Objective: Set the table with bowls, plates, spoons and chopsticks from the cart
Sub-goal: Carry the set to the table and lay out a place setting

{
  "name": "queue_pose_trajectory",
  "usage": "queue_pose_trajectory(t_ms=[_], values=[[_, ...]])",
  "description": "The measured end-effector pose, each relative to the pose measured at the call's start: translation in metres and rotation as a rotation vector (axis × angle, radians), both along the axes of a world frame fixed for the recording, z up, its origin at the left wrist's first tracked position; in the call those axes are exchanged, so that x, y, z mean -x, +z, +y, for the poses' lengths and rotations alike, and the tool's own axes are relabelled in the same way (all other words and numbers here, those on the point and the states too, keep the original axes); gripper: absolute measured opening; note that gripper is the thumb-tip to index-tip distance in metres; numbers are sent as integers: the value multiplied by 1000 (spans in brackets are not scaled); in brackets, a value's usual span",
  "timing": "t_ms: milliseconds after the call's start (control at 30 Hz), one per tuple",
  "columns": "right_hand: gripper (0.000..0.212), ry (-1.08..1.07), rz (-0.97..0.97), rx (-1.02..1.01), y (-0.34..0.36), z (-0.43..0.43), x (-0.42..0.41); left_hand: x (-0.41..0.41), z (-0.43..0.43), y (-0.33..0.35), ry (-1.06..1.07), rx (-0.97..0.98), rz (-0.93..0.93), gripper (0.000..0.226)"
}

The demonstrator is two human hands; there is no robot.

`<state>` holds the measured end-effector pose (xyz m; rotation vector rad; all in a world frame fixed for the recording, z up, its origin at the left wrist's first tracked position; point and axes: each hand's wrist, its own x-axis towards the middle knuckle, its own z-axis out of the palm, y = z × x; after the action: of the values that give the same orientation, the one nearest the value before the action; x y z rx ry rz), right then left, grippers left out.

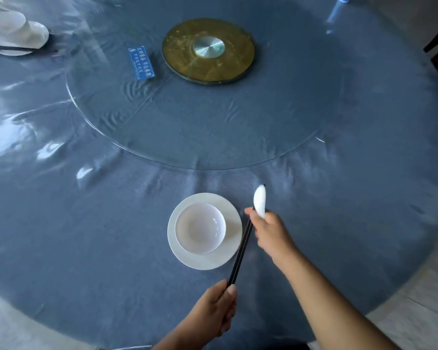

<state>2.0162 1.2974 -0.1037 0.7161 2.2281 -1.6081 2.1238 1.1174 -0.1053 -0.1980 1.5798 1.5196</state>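
The spoon [259, 199] has its handle hidden inside the right hand [268, 229], which grips it with the chopsticks [240, 253] just right of the bowl [200, 228] on its plate [205, 261]. The left hand [218, 306], fingers curled, pinches the chopsticks' near end above the counter [86, 236]. A far-left setting [18, 31] is blurred and cut off.
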Motion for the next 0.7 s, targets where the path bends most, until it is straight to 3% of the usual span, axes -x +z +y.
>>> queue_pose_trajectory(t_ms=[133, 300, 567, 700], values=[[18, -21, -59, 74, -3, 5, 47, 0, -4, 0, -26, 2, 19, 29], [21, 119, -131, 53, -11, -4, 60, 6, 2, -1, -11, -22, -20, 26], [19, 144, -139, -16, -21, -3, 78, 16, -2, -14, -116, 184, -16, 15], [20, 165, -175, -13, -28, -4, 86, 19, -9, -21, -110, 160, -21, 9]])
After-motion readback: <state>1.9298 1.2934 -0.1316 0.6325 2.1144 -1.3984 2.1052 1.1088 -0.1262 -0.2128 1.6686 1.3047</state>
